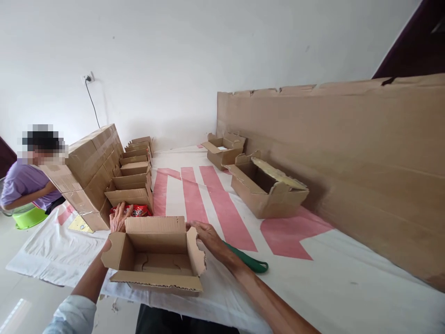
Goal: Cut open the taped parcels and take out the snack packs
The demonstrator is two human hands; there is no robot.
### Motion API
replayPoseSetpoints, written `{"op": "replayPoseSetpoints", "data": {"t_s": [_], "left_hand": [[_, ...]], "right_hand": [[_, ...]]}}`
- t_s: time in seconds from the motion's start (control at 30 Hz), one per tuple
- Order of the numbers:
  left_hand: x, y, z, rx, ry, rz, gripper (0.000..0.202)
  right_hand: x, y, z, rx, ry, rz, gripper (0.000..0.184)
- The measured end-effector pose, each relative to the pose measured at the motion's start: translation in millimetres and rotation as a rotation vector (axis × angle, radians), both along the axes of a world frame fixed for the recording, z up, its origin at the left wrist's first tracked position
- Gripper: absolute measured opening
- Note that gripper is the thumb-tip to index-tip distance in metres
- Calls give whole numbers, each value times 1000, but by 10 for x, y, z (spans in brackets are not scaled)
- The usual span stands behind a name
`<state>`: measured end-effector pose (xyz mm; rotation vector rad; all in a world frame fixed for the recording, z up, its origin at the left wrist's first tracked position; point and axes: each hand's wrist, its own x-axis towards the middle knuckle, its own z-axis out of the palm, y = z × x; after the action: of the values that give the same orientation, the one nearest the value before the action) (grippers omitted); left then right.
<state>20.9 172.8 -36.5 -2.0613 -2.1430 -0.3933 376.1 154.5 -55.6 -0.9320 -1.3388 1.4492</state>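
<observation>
An open, empty cardboard box (pixel 156 260) lies on the white and red sheet (pixel 313 278) right in front of me, its flaps spread. My left hand (pixel 119 217) reaches past the box's far left corner, fingers stretched over a red snack packet (pixel 139 211) without gripping it. My right hand (pixel 208 236) rests against the box's right flap, fingers curled along its edge. A green band (pixel 250 262) lies on the sheet beneath my right forearm.
A row of open small boxes (pixel 134 178) runs back on the left beside a stack of taped cartons (pixel 92 167). Two open boxes (pixel 266 188) sit right of centre before a tall cardboard sheet (pixel 347 157). A person in purple (pixel 24 185) sits far left.
</observation>
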Motion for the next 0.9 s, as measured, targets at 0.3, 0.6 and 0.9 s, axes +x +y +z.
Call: {"op": "replayPoseSetpoints", "data": {"t_s": [0.3, 0.6, 0.9], "left_hand": [[55, -9, 223, -100, 194, 59, 56], [38, 95, 351, -135, 165, 7, 45], [85, 96, 273, -232, 126, 43, 32]], "right_hand": [[204, -165, 372, 167, -39, -214, 76], [189, -203, 270, 140, -23, -223, 72], [142, -215, 335, 143, -29, -204, 65]]}}
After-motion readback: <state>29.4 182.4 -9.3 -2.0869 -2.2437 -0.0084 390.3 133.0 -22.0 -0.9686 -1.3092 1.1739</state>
